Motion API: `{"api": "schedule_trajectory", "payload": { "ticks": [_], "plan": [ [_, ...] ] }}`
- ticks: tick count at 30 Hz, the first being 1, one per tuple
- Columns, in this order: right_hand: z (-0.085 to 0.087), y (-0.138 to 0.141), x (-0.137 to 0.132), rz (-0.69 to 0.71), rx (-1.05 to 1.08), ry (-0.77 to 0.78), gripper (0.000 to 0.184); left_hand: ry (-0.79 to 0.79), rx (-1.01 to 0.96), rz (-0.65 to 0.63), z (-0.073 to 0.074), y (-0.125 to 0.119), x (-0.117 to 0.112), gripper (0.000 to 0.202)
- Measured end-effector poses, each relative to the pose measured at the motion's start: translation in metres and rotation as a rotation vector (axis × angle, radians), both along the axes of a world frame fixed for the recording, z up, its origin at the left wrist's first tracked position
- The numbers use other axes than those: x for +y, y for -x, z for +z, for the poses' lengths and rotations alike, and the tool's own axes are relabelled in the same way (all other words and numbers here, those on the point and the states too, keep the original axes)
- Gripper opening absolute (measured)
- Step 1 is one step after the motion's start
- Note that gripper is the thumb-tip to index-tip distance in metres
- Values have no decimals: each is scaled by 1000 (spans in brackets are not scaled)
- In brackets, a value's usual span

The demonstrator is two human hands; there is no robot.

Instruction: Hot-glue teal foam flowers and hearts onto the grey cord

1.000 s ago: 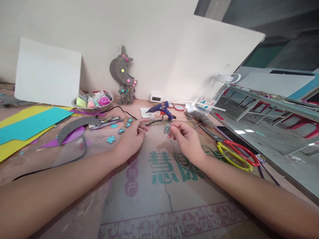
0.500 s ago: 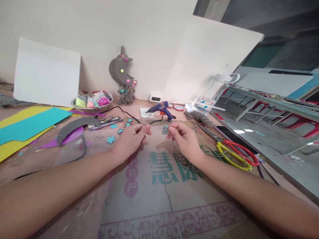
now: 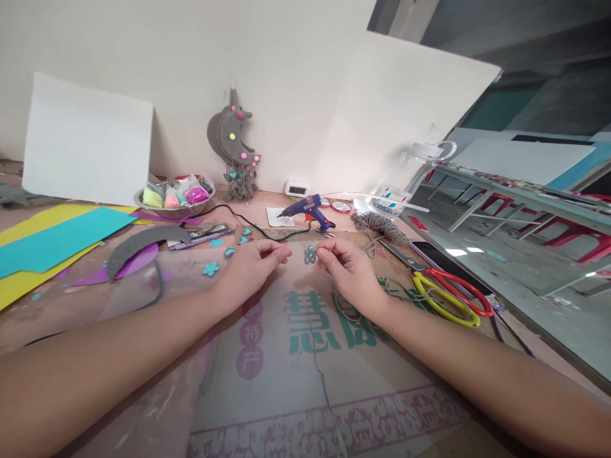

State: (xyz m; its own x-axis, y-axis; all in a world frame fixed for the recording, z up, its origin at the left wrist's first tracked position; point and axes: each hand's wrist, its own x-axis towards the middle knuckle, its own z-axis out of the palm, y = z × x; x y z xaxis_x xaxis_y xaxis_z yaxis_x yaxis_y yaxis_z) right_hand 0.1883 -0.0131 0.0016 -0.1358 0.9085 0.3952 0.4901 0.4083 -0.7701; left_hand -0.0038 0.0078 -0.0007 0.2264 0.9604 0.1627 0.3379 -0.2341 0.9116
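Note:
My right hand [image 3: 344, 270] pinches a small teal flower cut-out [image 3: 310, 255] with a thin grey string trailing down from it toward the table. My left hand [image 3: 252, 266] is curled with its fingertips pinched together a little to the left of the flower; what it pinches is too small to make out. Both hands hover just above a printed plastic sheet [image 3: 305, 356] on the table. Several more teal flower cut-outs [image 3: 210, 268] lie to the left of my left hand.
A blue glue gun [image 3: 309, 210] with a black cord rests behind my hands. Scissors [image 3: 449, 294] and a phone [image 3: 442, 259] lie right, twine [image 3: 379, 222] behind them. Left: coloured paper sheets [image 3: 52, 242], a bowl of clay [image 3: 174, 194], a grey moon ornament [image 3: 233, 143].
My two hands have drawn closer together. My right hand brought the teal flower slightly left and nearer to me; my left hand's fingertips moved right.

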Motion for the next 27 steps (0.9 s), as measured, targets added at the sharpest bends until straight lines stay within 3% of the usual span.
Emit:
{"api": "schedule_trajectory", "payload": {
  "ticks": [5,8,11,14,17,18,20,24,27],
  "plan": [
    [-1,0,0,13,-63,-21,21,-6,37,26,1,-1,0,27],
    [-1,0,0,16,-98,-40,20,-85,33,-18,0,1,-1,43],
    [-1,-1,0,13,-130,-56,20,-50,44,-27,-1,2,-1,52],
    [-1,-1,0,12,-167,-67,21,-120,106,41,-2,1,0,41],
    [-1,-1,0,8,-189,-74,22,-253,61,93,-8,-1,3,10],
    [-1,-1,0,7,-193,-76,22,-257,18,86,-9,-2,4,23],
    [0,0,0,9,-197,-84,21,-198,-45,42,-11,-2,5,47],
    [1,1,0,11,-209,-105,21,-42,-72,-50,-7,0,3,34],
    [1,1,-1,7,-221,-119,21,-56,-56,-58,-2,2,-1,35]
  ]
}}
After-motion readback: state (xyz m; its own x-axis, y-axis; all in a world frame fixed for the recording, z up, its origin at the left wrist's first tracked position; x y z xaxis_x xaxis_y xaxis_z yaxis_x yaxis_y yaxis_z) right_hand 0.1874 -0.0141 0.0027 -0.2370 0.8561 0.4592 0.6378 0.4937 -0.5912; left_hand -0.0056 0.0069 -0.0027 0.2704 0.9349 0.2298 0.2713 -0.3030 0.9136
